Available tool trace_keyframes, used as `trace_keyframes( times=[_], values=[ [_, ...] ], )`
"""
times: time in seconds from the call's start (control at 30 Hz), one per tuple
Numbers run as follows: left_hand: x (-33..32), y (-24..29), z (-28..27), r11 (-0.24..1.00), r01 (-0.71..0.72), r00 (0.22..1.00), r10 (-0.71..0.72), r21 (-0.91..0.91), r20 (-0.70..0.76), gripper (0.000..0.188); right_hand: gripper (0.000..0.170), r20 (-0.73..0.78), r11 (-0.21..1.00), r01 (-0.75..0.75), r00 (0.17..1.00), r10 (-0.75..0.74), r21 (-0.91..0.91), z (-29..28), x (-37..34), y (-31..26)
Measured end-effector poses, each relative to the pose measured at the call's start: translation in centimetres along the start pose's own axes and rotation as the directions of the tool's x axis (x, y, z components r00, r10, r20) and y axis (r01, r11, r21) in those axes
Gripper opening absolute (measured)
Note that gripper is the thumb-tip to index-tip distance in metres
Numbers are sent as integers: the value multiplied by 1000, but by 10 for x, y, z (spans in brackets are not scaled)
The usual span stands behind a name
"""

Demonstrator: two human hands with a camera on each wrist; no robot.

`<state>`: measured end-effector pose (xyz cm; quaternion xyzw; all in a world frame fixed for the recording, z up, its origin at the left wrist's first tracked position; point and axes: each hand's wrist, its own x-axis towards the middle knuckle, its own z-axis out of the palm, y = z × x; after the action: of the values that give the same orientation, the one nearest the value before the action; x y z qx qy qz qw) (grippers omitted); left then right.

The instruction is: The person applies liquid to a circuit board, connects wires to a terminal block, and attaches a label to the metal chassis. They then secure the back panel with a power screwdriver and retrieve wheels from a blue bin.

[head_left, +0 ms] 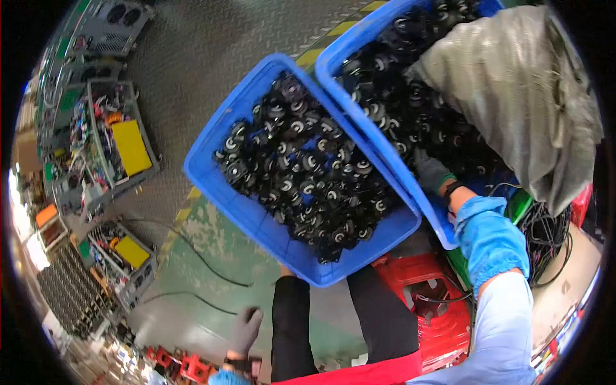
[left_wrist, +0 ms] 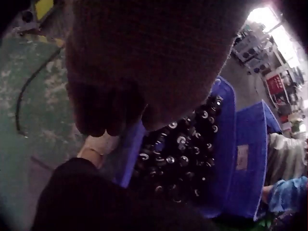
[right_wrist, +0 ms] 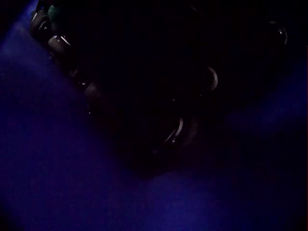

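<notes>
My right hand [head_left: 431, 172], in a dark grey glove, reaches down into the right blue bin [head_left: 369, 122], close to its near inner wall. Its fingers are lost among small black parts [head_left: 417, 96] with pale round rings; I cannot tell whether they grip one. The right wrist view is very dark and shows a few of these parts [right_wrist: 57, 44] beside the blue wall [right_wrist: 48, 144]. Beside the knee hangs my left hand [head_left: 247, 330], gloved in grey, fingers loosely curled and holding nothing. Nearest to it in front is the left blue bin [head_left: 221, 128], heaped with similar black parts [head_left: 301, 173].
A grey woven sack [head_left: 513, 83] drapes over the right bin. Below that bin are a red plastic stool [head_left: 443, 327] and coiled black cable [head_left: 545, 237]. Crates of mixed parts [head_left: 112, 135] line the left side. Loose cables [head_left: 205, 260] lie on the green floor.
</notes>
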<state>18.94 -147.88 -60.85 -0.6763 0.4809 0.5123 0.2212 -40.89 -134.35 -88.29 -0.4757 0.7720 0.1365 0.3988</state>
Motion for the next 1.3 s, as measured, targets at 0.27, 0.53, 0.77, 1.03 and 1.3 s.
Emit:
trace_keyframes(
  times=[0.27, 0.53, 0.77, 1.03, 1.3],
  values=[
    [169, 112, 91, 908, -388, 921, 375, 156, 107, 47, 84, 40, 993, -72, 996, 76, -89, -49, -14, -17],
    [310, 178, 182, 122, -539, 561, 790, 833, 247, 41, 58, -346, 725, -194, 779, 523, 660, -170, -122, -107],
    [292, 209, 171, 507, -566, 792, 553, 650, 260, 45, 51, 28, 316, -97, 976, 218, 944, -115, -245, -168],
    [294, 308, 202, 345, -807, 562, 700, 480, 440, 59, 52, 518, -499, -426, 853, 54, 754, 3, -281, -266],
    [271, 297, 209, -143, -725, 538, 492, 673, 684, 34, 57, 341, -374, -309, 940, 22, 874, 29, -281, -290]
  ],
)
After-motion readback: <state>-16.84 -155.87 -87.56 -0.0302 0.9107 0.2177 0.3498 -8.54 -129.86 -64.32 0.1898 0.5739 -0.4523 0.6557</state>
